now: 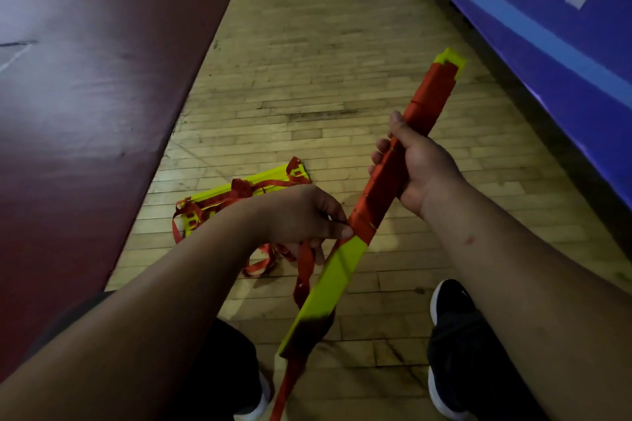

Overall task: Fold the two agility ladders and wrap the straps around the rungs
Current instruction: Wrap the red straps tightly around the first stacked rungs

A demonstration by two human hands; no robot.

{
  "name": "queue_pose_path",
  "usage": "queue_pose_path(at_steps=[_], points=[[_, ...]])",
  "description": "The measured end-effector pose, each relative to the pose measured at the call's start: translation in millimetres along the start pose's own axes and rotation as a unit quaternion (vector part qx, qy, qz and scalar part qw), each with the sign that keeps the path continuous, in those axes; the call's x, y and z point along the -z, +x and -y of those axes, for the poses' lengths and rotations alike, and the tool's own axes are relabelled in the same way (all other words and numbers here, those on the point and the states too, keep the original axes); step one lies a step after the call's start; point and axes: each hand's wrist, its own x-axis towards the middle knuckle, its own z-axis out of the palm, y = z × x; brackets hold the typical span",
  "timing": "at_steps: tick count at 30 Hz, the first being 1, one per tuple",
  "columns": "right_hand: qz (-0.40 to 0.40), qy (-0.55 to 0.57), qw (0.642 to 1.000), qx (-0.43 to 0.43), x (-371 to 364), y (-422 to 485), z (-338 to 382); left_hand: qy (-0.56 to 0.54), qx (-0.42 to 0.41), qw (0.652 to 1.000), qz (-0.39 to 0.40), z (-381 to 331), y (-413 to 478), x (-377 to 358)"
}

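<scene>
Red strap (427,102) is seen wound round most of a bundle (342,270) of yellow rungs, which is held slantwise above the floor (325,44) in the head view. The bundle is gripped near its middle by the right hand (424,171), with fingers and thumb curled round the wrapped part. At the lower edge of the winding, the strap is pinched against the rungs between thumb and fingers of the left hand (304,215). Loose strap hangs from under that hand toward the floor, and more red webbing trails past the bundle's near end, down between the shoes (455,328).

The first ladder is judged folded and about two thirds wrapped. Its far end is covered almost to the tip, while a bare yellow stretch shows near the body. The last turns and the securing of the tail are not yet done. A second ladder (260,181) lies on the floor beyond the left hand, close to the edge of the dark red mat (102,79) on the left. Its rungs are stacked, but its straps lie in loose loops around it, so its wrapping is judged not begun.

Large white characters are printed on the blue panel (547,27) along the floor's right edge. They are cut off by the frame and cannot be read. No brand or label can be made out on either ladder.
</scene>
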Motion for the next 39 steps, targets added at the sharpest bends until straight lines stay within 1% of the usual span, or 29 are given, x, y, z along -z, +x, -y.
queue_pose_path(at_steps=[2,6,9,11,14,15,16,19,23,25,27,34,36,39], points=[[-0.007,0.003,1.000,-0.003,-0.4,1.6,-0.7,0.032,0.002,0.999,-0.017,1.4,2.2,-0.6],[-0.024,-0.011,1.000,0.006,-1.0,6.5,-3.8,0.134,-0.008,0.989,-0.062,4.5,9.2,-3.9],[-0.044,-0.043,0.998,0.017,-1.8,9.4,-6.3,0.149,0.002,0.985,-0.083,6.6,13.5,-5.1],[-0.050,-0.050,0.997,0.014,-1.2,10.0,-7.2,0.117,0.014,0.989,-0.093,6.5,14.5,-6.1],[-0.055,-0.039,0.998,0.010,-0.3,11.1,-4.3,-0.005,0.023,0.993,-0.120,4.7,14.8,-7.5],[-0.059,-0.032,0.998,0.011,-0.2,11.6,-2.7,-0.017,0.024,0.991,-0.133,4.1,15.0,-7.7],[-0.063,-0.027,0.998,0.012,-0.1,11.4,-1.3,0.007,0.022,0.989,-0.147,4.1,15.9,-7.0],[-0.065,-0.032,0.997,0.027,-1.3,8.9,-1.9,0.145,0.009,0.974,-0.171,3.5,16.7,-7.2],[-0.054,-0.054,0.996,0.049,-3.6,5.1,-6.5,0.233,0.017,0.958,-0.167,3.0,18.6,-16.0],[-0.051,-0.056,0.996,0.049,-2.8,5.2,-8.5,0.270,0.015,0.944,-0.187,3.2,20.7,-19.5],[-0.052,-0.058,0.996,0.042,-1.9,4.9,-11.4,0.281,0.012,0.937,-0.206,4.1,21.7,-20.8],[-0.051,-0.060,0.997,0.015,-2.8,5.1,-16.2,0.260,0.005,0.930,-0.260,4.8,20.9,-30.5],[-0.044,-0.046,0.998,0.005,-2.6,3.0,-13.9,0.210,-0.012,0.947,-0.243,5.8,20.7,-28.9],[-0.002,0.009,1.000,-0.007,-4.3,-6.3,-7.0,0.054,-0.057,0.984,-0.158,1.2,16.6,-20.7]])
